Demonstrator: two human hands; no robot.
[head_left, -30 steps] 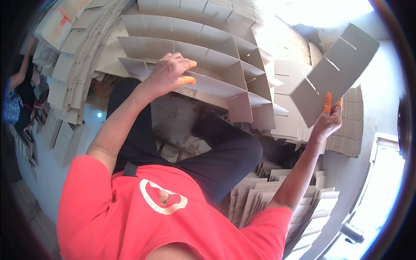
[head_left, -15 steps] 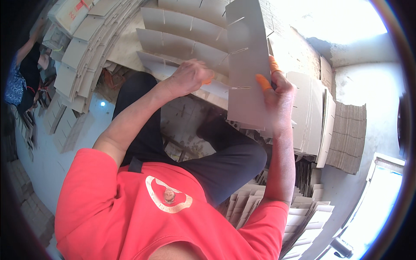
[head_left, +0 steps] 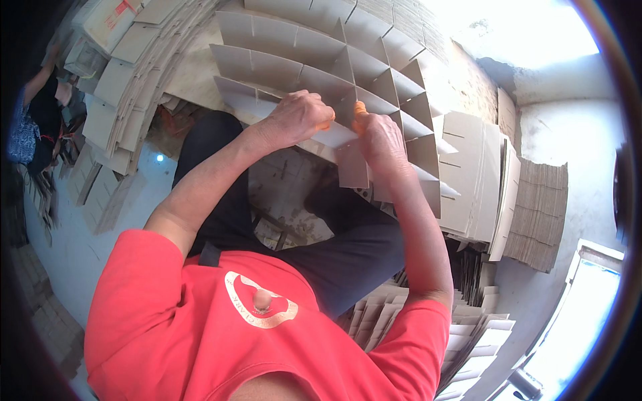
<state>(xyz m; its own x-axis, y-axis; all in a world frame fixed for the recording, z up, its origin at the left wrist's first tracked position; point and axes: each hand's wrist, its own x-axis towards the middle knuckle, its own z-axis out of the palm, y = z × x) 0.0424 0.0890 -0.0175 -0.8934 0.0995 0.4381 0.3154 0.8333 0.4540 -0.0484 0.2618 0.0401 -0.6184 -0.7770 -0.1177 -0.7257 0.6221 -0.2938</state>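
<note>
Slotted cardboard strips stand on edge on the work surface, long ones (head_left: 267,60) running left to right and shorter ones crossing them at the right to form a grid of cells (head_left: 391,87). My left hand (head_left: 297,119) is curled closed over the nearest long strip (head_left: 239,100). My right hand (head_left: 382,142) grips the nearer end of a cross strip (head_left: 352,166), which stands upright among the long strips. Orange covers sit on some fingertips of both hands. Curled fingers hide where each hand meets the cardboard.
Piles of cut cardboard (head_left: 130,80) line the left side, with a box (head_left: 110,25) on top. More flat sheets (head_left: 470,170) and a tight stack (head_left: 537,207) stand at the right. Loose pieces (head_left: 468,347) lie lower right. Another person (head_left: 40,120) is at the far left.
The cross strip held up in my right hand has come down among the long strips. My right hand has moved left and slightly lower; my left hand has hardly moved.
</note>
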